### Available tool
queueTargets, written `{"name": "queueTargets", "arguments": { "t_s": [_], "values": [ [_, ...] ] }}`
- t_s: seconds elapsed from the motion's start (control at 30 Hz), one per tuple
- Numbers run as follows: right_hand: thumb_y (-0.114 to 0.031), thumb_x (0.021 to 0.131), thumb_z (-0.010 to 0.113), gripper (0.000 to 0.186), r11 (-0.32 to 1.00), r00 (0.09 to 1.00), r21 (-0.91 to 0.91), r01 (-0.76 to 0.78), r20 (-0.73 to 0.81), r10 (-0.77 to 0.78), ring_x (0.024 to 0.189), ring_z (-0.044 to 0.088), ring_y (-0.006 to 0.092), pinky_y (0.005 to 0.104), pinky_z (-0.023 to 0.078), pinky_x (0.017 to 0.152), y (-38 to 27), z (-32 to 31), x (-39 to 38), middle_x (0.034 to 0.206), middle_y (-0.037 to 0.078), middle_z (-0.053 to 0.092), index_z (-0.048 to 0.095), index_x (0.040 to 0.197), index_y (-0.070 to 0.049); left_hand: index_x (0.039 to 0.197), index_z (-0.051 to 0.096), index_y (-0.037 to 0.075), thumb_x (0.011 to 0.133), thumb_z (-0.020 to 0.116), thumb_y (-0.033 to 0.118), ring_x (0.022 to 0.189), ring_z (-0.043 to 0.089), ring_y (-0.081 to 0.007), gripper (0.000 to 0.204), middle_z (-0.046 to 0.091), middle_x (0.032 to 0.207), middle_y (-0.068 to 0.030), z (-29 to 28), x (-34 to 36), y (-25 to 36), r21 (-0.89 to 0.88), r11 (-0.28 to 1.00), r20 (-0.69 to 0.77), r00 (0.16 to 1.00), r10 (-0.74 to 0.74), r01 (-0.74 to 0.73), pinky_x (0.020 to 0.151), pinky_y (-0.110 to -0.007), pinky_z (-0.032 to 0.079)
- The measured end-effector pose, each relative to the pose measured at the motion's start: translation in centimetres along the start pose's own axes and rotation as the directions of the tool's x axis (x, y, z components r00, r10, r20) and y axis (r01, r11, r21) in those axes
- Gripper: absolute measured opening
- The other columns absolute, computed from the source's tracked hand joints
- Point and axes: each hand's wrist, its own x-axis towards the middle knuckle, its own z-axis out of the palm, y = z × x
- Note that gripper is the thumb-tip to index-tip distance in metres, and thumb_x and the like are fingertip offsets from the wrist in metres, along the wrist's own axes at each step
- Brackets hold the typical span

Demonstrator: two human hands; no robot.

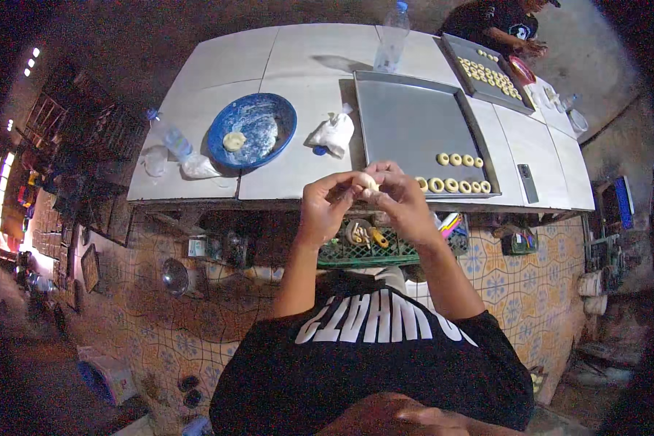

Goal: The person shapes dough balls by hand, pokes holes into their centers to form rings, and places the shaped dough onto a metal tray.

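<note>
A small piece of pale dough [368, 183] is pinched between my two hands, just above the near edge of the tiled table. My left hand [328, 203] closes on its left side with thumb and fingers. On the other side my right hand [403, 200] grips it too, its fingers partly hiding the dough. Beyond them lies a large metal baking tray [407, 116] with several dough rings [451, 185] in two rows at its near right corner. To the left, a blue basin [253, 149] dusted with flour holds a lump of dough [234, 141].
Near the basin are a white plastic bag [333, 134] and a lying clear bottle [173, 138]. Another bottle [392, 40] stands behind the tray. A phone [527, 183] lies right. A co-worker [498, 29] is by a second tray [479, 69]. Below the table sits a green crate [363, 254].
</note>
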Motion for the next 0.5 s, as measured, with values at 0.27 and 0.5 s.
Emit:
{"name": "queueTargets", "arguments": {
  "t_s": [0.27, 0.5],
  "values": [
    [-0.007, 0.09, 0.077, 0.017, 0.999, 1.0, 0.041, 0.012, -0.007, -0.011, 0.113, 0.056, 0.0163, 0.0313, 0.047, 0.097, 0.7, -0.5, -0.5, 0.117, 0.005, 0.057, 0.073, 0.106, -0.001, 0.118, 0.071, -0.006, 0.096, 0.067, -0.004, 0.096, 0.067, -0.0109, 0.022, 0.074, 0.108, -0.0079, 0.2, 0.2, -1.0, -0.013, 0.999, 0.039, 0.998, -0.044, 0.044, 0.09, -0.026, 0.055],
    [-0.008, 0.092, 0.076, 0.015, 0.991, 0.996, 0.134, 0.003, -0.084, 0.008, 0.114, 0.055, 0.0171, 0.0307, 0.047, 0.097, 0.4, -0.4, -1.5, 0.119, 0.007, 0.056, 0.073, 0.106, -0.001, 0.108, 0.074, -0.005, 0.097, 0.069, 0.006, 0.097, 0.069, -0.014, 0.016, 0.076, 0.105, -0.009, 1.2, 0.1, -0.2, -0.014, 0.989, 0.055, 0.987, -0.148, 0.149, 0.091, -0.031, 0.055]
  ]
}}
